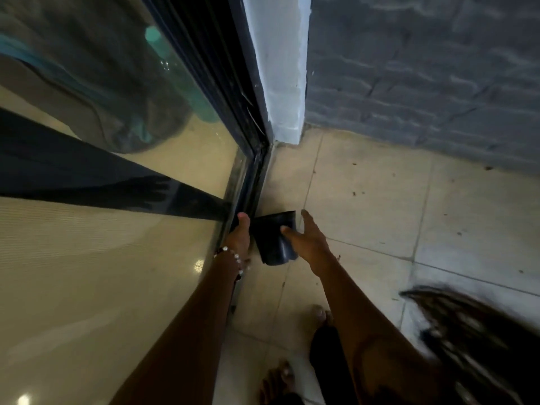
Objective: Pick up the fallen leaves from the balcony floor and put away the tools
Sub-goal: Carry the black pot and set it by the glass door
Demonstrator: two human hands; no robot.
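A black plastic pot [273, 244] lies tilted at the foot of the sliding door's black track [248, 188]. My left hand [240, 235], with a bead bracelet on the wrist, is against the pot's left side with its thumb straight; its fingers are hidden. My right hand [306, 239] reaches in from the right with straight fingers, and its thumb rests on the pot's wall. Small dark leaf bits [355, 193] are scattered over the beige floor tiles [365, 217].
The glass door [117, 141] fills the left. A white pillar [280, 83] and a grey stone wall [423, 77] close the corner behind. My bare feet [277, 381] stand below. At bottom right there is a blurred dark streaked shape [467, 331].
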